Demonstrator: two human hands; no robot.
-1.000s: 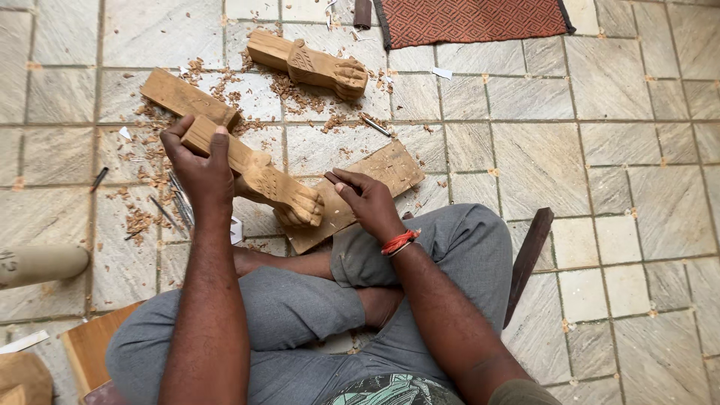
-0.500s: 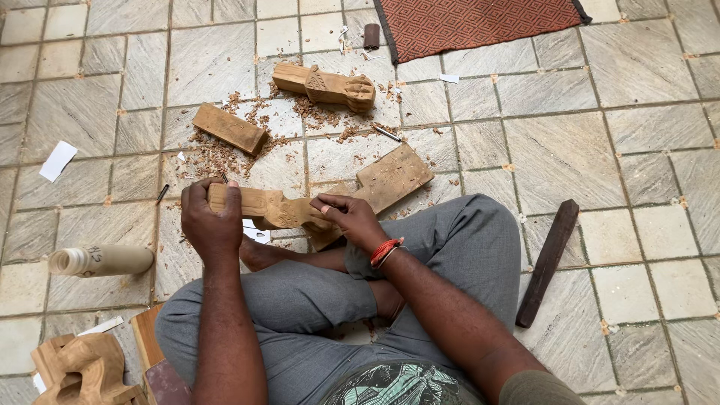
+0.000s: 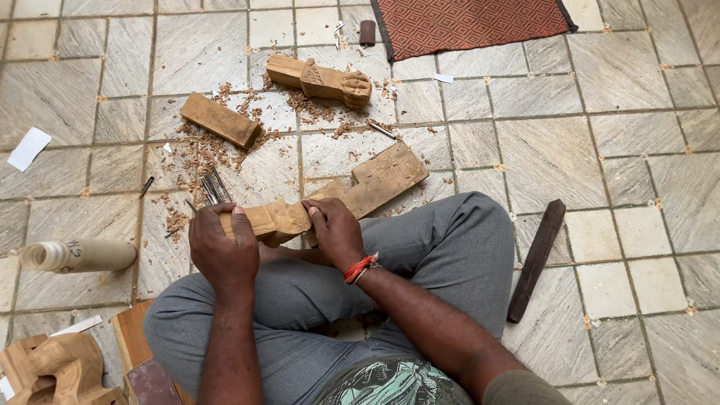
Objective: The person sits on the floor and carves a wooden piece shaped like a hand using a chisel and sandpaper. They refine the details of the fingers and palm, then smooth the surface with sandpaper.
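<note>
Your left hand (image 3: 223, 251) is closed palm-down around one end of the carved wooden piece (image 3: 274, 220), and your right hand (image 3: 335, 231) curls its fingers over the other end, holding it above your crossed legs, against the notched plank (image 3: 382, 178). Compared with half a second ago, both hands sit closer together on the piece. On the floor lie one second carved piece (image 3: 321, 80), one plain block (image 3: 219, 118) and one dark stick (image 3: 535, 259).

Both forearms are bare, with no sleeves reaching the wrists. The right hand (image 3: 335, 232) has a red thread band with a thin metal bangle at its wrist. Grey trousers cover the legs, and the shirt shows a teal-and-white print
</note>
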